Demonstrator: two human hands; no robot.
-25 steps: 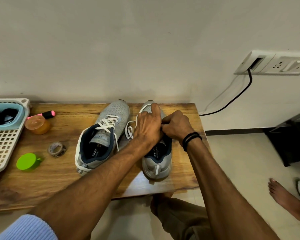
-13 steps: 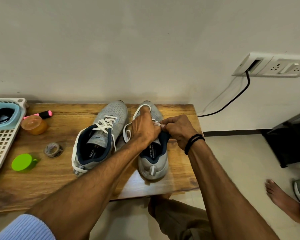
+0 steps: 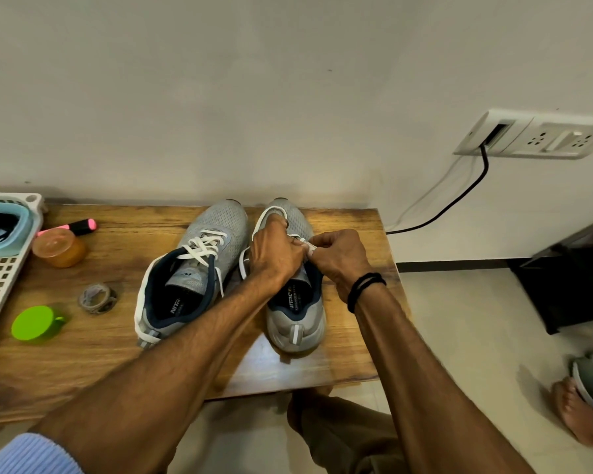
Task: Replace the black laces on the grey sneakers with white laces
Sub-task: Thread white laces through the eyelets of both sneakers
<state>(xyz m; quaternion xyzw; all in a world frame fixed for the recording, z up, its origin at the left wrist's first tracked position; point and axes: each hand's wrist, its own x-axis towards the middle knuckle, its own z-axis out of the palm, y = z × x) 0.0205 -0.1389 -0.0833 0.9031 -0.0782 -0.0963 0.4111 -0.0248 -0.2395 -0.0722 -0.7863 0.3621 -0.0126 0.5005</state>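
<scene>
Two grey sneakers stand side by side on the wooden table [image 3: 83, 354], toes toward the wall. The left sneaker [image 3: 192, 268] is laced with a white lace. Over the tongue of the right sneaker [image 3: 297, 309] my two hands meet. My left hand [image 3: 276, 251] grips the white lace [image 3: 264, 215], whose loop arcs over the toe. My right hand [image 3: 339, 258] pinches the lace end between thumb and fingers. The eyelets of the right sneaker are hidden under my hands.
A white slotted basket [image 3: 0, 268] holding a light blue tray stands at the far left. Near it lie a pink highlighter [image 3: 79, 227], an orange jar [image 3: 59, 248], a tape roll [image 3: 96, 297] and a green lid [image 3: 36, 323]. A black cable [image 3: 459, 196] runs from the wall socket. Someone's bare foot [image 3: 575, 412] rests on the floor at right.
My hands have moved slightly apart over the right sneaker, and the white lace end now shows between them. The sneakers have not moved.
</scene>
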